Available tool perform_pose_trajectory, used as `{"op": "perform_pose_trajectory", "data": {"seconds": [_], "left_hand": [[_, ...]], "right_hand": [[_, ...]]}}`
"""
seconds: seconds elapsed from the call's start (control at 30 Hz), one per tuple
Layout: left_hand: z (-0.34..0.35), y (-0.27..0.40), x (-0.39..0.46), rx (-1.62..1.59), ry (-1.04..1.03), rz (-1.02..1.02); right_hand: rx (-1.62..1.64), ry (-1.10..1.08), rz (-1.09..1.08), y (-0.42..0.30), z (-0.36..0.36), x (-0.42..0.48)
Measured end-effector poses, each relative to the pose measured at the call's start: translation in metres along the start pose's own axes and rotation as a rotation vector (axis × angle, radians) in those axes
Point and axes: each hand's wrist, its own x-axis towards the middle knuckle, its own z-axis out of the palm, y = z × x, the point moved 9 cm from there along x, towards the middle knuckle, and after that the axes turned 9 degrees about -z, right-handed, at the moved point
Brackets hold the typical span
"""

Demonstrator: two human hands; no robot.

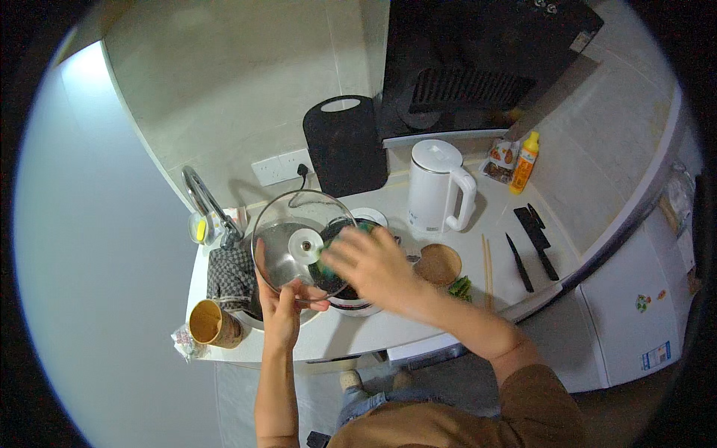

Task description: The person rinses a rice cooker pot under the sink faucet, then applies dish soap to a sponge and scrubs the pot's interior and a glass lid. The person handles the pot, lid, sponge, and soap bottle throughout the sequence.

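My left hand [283, 305] grips the lower rim of a round glass pot lid [280, 269], tilted over the sink area, its pale knob side seen in the middle. Blurred by motion, my right hand [367, 260] is at the lid's right side, over a dark pot [350, 291]. Something green shows by its fingers, but whether it is held I cannot tell. Right of the hand lie a round brown board or lid [438, 265] and some green leaves [460, 288].
A white electric kettle [434, 185] stands behind. Wooden chopsticks [487, 269], a black knife [519, 263] and a black cleaver [535, 238] lie rightward. At left are a faucet [204, 196], a checkered cloth [229, 274] and a paper cup [215, 325]. A black cutting board [347, 145] leans on the wall.
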Motion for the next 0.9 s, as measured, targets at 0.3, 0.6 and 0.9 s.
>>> {"op": "perform_pose_trajectory", "data": {"seconds": [0.3, 0.6, 0.9], "left_hand": [[0.009, -0.003, -0.008, 0.062, -0.01, -0.077], [-0.013, 0.001, -0.009, 0.053, 0.055, 0.024], [-0.024, -0.002, -0.008, -0.007, 0.134, 0.068]], "right_hand": [[-0.037, 0.045, 0.081, 0.002, 0.003, 0.014], [0.09, 0.069, 0.03, -0.019, 0.009, 0.011], [0.052, 0.021, -0.015, -0.04, 0.007, -0.006]]}}
